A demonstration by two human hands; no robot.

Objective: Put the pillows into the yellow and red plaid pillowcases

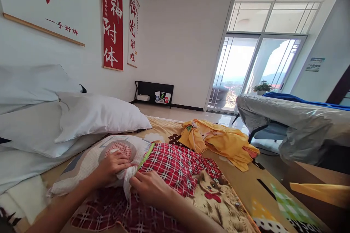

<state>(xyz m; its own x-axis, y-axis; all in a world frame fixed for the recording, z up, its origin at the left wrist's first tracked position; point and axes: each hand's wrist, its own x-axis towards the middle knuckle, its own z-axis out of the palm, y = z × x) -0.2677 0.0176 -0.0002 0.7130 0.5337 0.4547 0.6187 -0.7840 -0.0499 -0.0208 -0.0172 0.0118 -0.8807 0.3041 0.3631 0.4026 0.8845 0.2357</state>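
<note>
My left hand is closed on the edge of a white patterned cloth that lies bunched on the bed. Right beside it, my right hand pinches the same white cloth where it meets a red plaid fabric. The plaid fabric spreads across the bed under both forearms. A picture of a brown dog with a red bow shows beside the plaid.
White pillows are piled on the left against the wall. A crumpled yellow garment lies further along the bed. A grey-covered piece of furniture stands on the right, a low black shelf by the far wall, glass doors beyond.
</note>
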